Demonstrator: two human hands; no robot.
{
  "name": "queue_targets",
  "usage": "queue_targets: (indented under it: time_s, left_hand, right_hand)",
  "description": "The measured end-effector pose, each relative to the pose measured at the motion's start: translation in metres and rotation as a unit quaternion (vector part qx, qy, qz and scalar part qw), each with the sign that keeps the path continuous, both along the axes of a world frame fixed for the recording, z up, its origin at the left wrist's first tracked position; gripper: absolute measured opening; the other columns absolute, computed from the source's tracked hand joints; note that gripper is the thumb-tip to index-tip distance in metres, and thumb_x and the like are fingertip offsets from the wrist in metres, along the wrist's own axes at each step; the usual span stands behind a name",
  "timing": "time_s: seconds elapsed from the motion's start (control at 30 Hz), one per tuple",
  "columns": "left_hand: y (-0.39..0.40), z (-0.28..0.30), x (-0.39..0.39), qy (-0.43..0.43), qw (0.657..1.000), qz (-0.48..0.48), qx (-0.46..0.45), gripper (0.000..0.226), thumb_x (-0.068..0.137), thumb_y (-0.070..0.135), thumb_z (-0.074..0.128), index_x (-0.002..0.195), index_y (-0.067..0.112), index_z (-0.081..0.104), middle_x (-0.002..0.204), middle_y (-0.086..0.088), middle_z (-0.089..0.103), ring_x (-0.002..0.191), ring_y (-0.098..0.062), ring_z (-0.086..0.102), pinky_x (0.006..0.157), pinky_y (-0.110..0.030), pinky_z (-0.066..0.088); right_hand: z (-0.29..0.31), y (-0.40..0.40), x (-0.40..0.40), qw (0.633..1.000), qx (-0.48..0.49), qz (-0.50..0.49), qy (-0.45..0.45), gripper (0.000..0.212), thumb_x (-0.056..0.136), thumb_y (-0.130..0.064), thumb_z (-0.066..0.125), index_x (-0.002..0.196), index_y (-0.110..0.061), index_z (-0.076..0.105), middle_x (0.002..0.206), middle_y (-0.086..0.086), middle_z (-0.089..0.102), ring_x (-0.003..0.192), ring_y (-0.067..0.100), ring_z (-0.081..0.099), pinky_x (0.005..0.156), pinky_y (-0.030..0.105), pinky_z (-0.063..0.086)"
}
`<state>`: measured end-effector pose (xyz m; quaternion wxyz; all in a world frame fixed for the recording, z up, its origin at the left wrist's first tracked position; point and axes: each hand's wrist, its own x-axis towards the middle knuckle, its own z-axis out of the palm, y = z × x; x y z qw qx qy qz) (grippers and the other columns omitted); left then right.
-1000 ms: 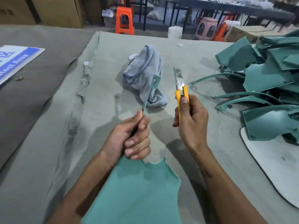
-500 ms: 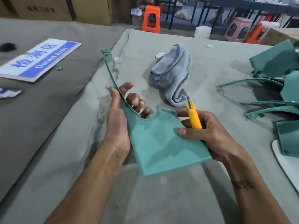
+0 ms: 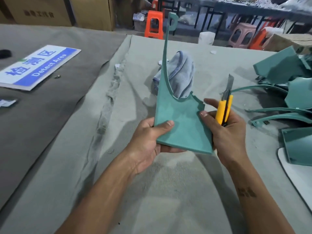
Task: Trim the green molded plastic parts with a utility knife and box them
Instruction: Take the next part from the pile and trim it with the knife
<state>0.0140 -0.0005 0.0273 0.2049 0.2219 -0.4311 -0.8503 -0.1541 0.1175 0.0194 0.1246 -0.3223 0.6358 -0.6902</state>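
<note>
Left hand [image 3: 148, 137] grips the near left corner of the green part [image 3: 179, 125], thumb flat on its face and fingers curled beneath, holding it above the counter [image 3: 118, 183] with its long thin arm rising to a small looped tab at the far end. Right hand [image 3: 228, 132] does double duty: its fingers are wrapped round the yellow utility knife [image 3: 224, 107], blade extended and pointing away and up, while the thumb and a fingertip steady the part's right edge just below a jagged, notched stretch of the rim. The blade is not touching the plastic.

Beyond the hands a crumpled blue-grey cloth [image 3: 179, 76] lies on the counter, partly behind the part. To the right a pile of green parts [image 3: 287, 85] sprawls across the counter, and to the far left lies a blue and white sign [image 3: 38, 66].

Judging from this, the job is far from over: this piece looks to be mid-inspection or mid-trim, the pile seems to await the knife, and no boxed pieces are seen.

Whether the pile is trimmed or untrimmed cannot be told. Cartons stand far behind the counter, but which one takes the finished parts is unclear. The pile is cut off by the right edge, and the part's underside is hidden.
</note>
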Motion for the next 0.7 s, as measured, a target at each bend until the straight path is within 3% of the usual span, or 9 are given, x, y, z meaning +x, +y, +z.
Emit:
queue_targets:
  time_s: [0.03,0.07,0.13,0.23,0.33,0.4,0.47,0.57,0.7]
  left_hand:
    - [0.002,-0.002,-0.001,-0.001,1.000,0.016,-0.021,0.024,0.094,0.012,0.068,0.116,0.001,0.066,0.113,-0.016,0.075,0.101,-0.035,0.074,0.068,-0.047,0.063]
    - [0.004,-0.003,-0.003,-0.001,0.998,0.036,-0.045,0.017,0.098,0.009,0.063,0.113,0.004,0.068,0.111,-0.013,0.076,0.100,-0.033,0.074,0.070,-0.046,0.063]
    - [0.008,-0.006,-0.006,-0.003,0.993,0.076,-0.092,0.016,0.101,0.006,0.058,0.112,0.008,0.070,0.110,-0.009,0.077,0.101,-0.029,0.075,0.077,-0.047,0.063]
    - [0.013,-0.007,-0.010,-0.006,0.986,0.095,-0.137,0.019,0.102,0.004,0.058,0.112,0.012,0.071,0.111,-0.007,0.077,0.104,-0.027,0.074,0.082,-0.044,0.063]
    - [0.013,-0.008,-0.011,-0.001,0.983,0.109,-0.149,0.021,0.101,0.004,0.058,0.107,0.016,0.073,0.108,-0.008,0.078,0.101,-0.029,0.075,0.079,-0.044,0.063]
    - [0.013,-0.010,-0.011,0.002,0.981,0.115,-0.154,0.023,0.101,0.004,0.058,0.105,0.020,0.074,0.106,-0.006,0.078,0.099,-0.028,0.075,0.076,-0.043,0.063]
    - [0.011,-0.011,-0.010,0.003,0.980,0.121,-0.157,0.025,0.101,0.003,0.058,0.103,0.022,0.075,0.105,-0.003,0.079,0.097,-0.025,0.076,0.074,-0.042,0.063]
    - [0.010,-0.012,-0.010,-0.001,0.980,0.118,-0.161,0.025,0.101,0.004,0.059,0.102,0.022,0.076,0.105,-0.001,0.079,0.097,-0.023,0.076,0.073,-0.040,0.064]
    - [0.009,-0.014,-0.009,-0.003,0.978,0.111,-0.177,0.023,0.100,0.005,0.061,0.103,0.022,0.076,0.105,-0.001,0.079,0.096,-0.022,0.076,0.072,-0.038,0.063]
  right_hand:
    - [0.000,0.000,0.000,0.993,0.031,-0.077,0.081,0.007,0.095,-0.034,0.076,0.100,-0.031,0.072,0.074,-0.016,0.069,0.066,0.001,0.064,0.066,0.015,0.052]
    - [0.000,0.001,0.000,0.972,0.064,-0.155,0.165,0.013,0.098,-0.044,0.070,0.096,-0.032,0.066,0.068,-0.020,0.060,0.059,0.000,0.055,0.060,0.010,0.042]
    - [0.004,0.005,0.002,0.935,0.104,-0.223,0.255,0.028,0.101,-0.059,0.057,0.106,-0.033,0.060,0.068,-0.016,0.055,0.058,0.006,0.052,0.056,0.012,0.036]
    - [0.010,0.006,0.009,0.930,0.078,-0.161,0.320,0.032,0.108,-0.054,0.046,0.108,-0.027,0.063,0.064,-0.009,0.051,0.058,0.008,0.052,0.054,0.014,0.034]
    - [0.009,-0.003,0.022,0.914,0.076,-0.117,0.381,0.025,0.108,-0.032,0.055,0.111,-0.013,0.072,0.064,-0.022,0.045,0.059,-0.002,0.050,0.058,0.006,0.033]
    - [0.005,-0.006,0.024,0.907,0.086,-0.126,0.392,0.025,0.106,-0.028,0.059,0.113,-0.010,0.075,0.069,-0.025,0.045,0.060,0.003,0.047,0.060,0.005,0.033]
    - [0.006,-0.002,0.019,0.901,0.099,-0.153,0.395,0.026,0.105,-0.029,0.060,0.117,-0.012,0.076,0.078,-0.017,0.056,0.063,0.009,0.049,0.060,0.011,0.035]
    - [0.008,0.005,0.009,0.882,0.116,-0.194,0.412,0.030,0.106,-0.035,0.059,0.124,-0.016,0.075,0.087,-0.001,0.069,0.065,0.023,0.058,0.057,0.031,0.041]
    - [0.006,0.008,0.007,0.860,0.104,-0.169,0.470,0.026,0.106,-0.030,0.063,0.124,-0.017,0.075,0.082,-0.010,0.055,0.059,0.016,0.047,0.053,0.030,0.038]
